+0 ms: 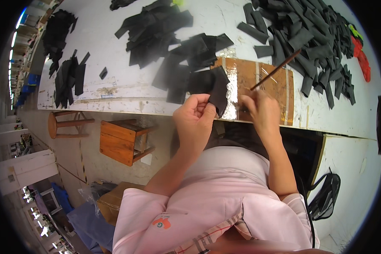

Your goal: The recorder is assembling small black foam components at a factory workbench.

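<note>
My left hand (195,117) pinches the edge of a black fabric piece (219,86) between thumb and fingers, at the front edge of the table. To its right, my right hand (262,111) is curled round a thin dark brown stick (279,68), which slants up and to the right. Its fingers are slightly blurred, and the stick's lower end is hidden by them. Under the right hand lies a brown board (283,84) with strips of shiny clear tape. More black fabric pieces (173,76) lie flat and overlapping just beyond my left hand.
A large heap of dark tubular fabric pieces (300,36) covers the table's (216,19) far right, beside a red bag (361,61). Other black piles (70,78) lie left. Wooden stools (117,143) stand on the floor at left; a black backpack (326,195) hangs at right.
</note>
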Demonstrator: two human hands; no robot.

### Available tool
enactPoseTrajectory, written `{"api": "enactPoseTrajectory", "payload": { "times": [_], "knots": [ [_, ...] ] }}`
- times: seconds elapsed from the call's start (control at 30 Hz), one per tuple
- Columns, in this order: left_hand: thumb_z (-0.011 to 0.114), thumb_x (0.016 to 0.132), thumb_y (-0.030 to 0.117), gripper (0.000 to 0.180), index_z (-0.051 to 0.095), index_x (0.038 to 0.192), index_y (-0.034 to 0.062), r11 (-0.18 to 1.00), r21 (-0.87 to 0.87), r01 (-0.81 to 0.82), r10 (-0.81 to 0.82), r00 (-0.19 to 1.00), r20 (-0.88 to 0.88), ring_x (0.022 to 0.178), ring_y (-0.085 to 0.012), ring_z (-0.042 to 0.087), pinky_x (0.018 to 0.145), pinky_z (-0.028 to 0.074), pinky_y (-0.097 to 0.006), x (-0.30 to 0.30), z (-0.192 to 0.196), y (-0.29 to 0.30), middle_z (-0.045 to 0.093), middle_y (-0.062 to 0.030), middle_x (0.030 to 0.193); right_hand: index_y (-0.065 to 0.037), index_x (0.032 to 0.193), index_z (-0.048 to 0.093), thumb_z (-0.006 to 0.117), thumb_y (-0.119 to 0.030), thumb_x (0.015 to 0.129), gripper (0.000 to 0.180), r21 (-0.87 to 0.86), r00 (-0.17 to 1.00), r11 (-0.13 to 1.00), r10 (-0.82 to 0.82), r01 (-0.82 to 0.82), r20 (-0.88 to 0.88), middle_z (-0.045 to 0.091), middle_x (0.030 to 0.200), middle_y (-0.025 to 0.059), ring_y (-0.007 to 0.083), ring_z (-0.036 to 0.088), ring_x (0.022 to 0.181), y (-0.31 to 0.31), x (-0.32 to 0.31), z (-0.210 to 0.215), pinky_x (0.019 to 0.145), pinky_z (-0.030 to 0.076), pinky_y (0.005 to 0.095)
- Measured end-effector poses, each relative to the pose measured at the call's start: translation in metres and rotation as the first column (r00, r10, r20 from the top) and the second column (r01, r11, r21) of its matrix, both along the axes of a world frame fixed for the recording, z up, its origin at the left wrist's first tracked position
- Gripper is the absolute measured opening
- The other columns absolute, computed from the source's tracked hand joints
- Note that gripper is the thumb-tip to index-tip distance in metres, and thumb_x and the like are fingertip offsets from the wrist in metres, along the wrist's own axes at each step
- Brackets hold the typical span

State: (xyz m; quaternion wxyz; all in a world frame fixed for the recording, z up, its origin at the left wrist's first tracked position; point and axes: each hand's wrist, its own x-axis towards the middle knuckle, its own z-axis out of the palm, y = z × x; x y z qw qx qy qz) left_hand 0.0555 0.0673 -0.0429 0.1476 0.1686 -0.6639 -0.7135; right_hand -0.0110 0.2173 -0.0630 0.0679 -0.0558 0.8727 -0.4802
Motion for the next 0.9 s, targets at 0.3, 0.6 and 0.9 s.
{"api": "enactPoseTrajectory", "payload": {
  "times": [0.3,0.6,0.9],
  "knots": [
    [0.058,0.072,-0.004,0.006,0.058,0.077,-0.0006,0.797,-0.599,-0.074,-0.034,0.985,-0.167,0.049,-0.0032,0.050,0.044,0.040,-0.017,-0.001,-0.003,0.005,0.056,-0.0002,0.060,0.000,0.083,0.057,0.063,0.000,0.067,0.016,-0.093,0.840,0.918,0.308,-0.386,-0.447,0.052,0.071,0.0117,0.0235,0.053,0.058,-0.022,0.016,0.026,0.051,0.042,0.0298],
    [0.052,0.071,-0.008,0.019,0.052,0.088,-0.0010,0.690,0.693,0.209,-0.244,0.968,-0.048,0.042,-0.0017,0.040,0.034,0.027,-0.015,-0.015,0.001,-0.015,0.056,-0.0040,0.069,0.002,0.074,0.056,0.057,0.003,0.067,0.006,-0.305,0.951,0.921,0.164,-0.242,-0.261,0.048,0.060,0.0052,0.0117,0.044,0.049,-0.028,0.005,0.006,0.044,0.035,0.0237],
    [0.045,0.068,-0.010,0.023,0.051,0.088,-0.0019,0.995,0.079,-0.059,0.067,0.992,-0.111,0.048,-0.0010,0.044,0.037,0.030,-0.015,-0.020,-0.009,0.021,0.058,-0.0062,0.075,-0.005,0.077,0.051,0.059,-0.010,0.077,0.009,-0.924,0.723,0.201,0.576,0.326,0.381,0.045,0.060,-0.0015,0.0066,0.038,0.051,-0.023,0.011,0.000,0.047,0.030,0.0185]
  ]
}}
